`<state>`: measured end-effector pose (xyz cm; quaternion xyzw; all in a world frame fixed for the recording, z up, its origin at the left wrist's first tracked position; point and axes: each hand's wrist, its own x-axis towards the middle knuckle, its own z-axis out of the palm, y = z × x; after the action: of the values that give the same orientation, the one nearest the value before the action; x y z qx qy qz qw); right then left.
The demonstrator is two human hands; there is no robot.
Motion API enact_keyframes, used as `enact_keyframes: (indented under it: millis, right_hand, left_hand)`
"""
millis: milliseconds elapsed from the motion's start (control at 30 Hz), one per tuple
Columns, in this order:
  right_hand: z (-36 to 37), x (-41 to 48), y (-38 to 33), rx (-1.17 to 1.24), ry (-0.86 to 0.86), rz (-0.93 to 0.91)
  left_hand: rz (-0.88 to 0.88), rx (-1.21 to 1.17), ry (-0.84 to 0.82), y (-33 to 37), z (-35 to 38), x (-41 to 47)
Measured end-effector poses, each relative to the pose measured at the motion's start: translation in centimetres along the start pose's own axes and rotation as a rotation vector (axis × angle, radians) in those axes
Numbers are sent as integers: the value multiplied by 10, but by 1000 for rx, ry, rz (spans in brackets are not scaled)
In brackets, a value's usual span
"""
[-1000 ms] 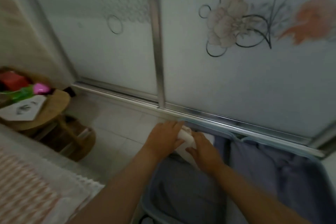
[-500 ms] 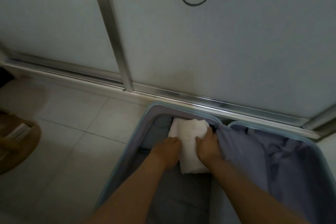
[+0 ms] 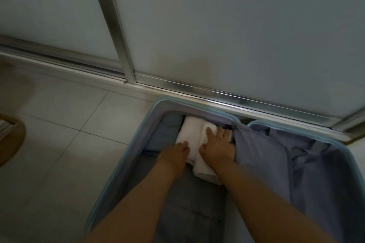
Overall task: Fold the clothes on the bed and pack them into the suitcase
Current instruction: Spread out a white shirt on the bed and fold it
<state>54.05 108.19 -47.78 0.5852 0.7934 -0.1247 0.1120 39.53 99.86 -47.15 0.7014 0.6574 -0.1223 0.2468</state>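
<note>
- One open suitcase (image 3: 126, 156) lies on the tiled floor (image 3: 59, 124), its far edge just beside the metal rail of a sliding door (image 3: 237, 25). It has two halves.
- One white folded cloth (image 3: 190, 134) is in the left half, at the far end. It lies on grey clothes (image 3: 187, 203) and next to one blue folded piece (image 3: 166, 134).
- The right half holds loose lilac lining (image 3: 266, 163).
- Two hands are in view, both on the white cloth.
- The long axis of the white cloth runs away from the person toward the door, leaning a little to the left at the far end.
- The left hand (image 3: 174, 154) is palm down at the near left edge of the cloth, the fingers close together and touching it. I cannot tell if they curl around the edge.
- The right hand (image 3: 217, 144) lies flat on the right side of the cloth, fingers spread wide and straight, thumb pointing left, pressing down.
- Both forearms reach forward from the bottom of the view.
- One wooden piece of furniture (image 3: 13, 144) shows partly at the left edge.
</note>
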Motion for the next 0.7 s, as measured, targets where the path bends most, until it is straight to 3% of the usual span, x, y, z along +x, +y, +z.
enact_keyframes:
  millis: [133, 300, 500, 700]
  right_hand:
    - [-2, 7, -15, -171, 74, -38]
    - [2, 15, -29, -71, 17, -100]
    - [-5, 29, 0, -316, 38, 58]
    - [12, 39, -5, 68, 78, -162]
  left_hand:
    - [13, 6, 14, -2, -1, 1]
    - [34, 107, 173, 1, 3, 12]
    - [58, 47, 80, -12, 8, 21]
    - [-22, 26, 187, -9, 1, 20]
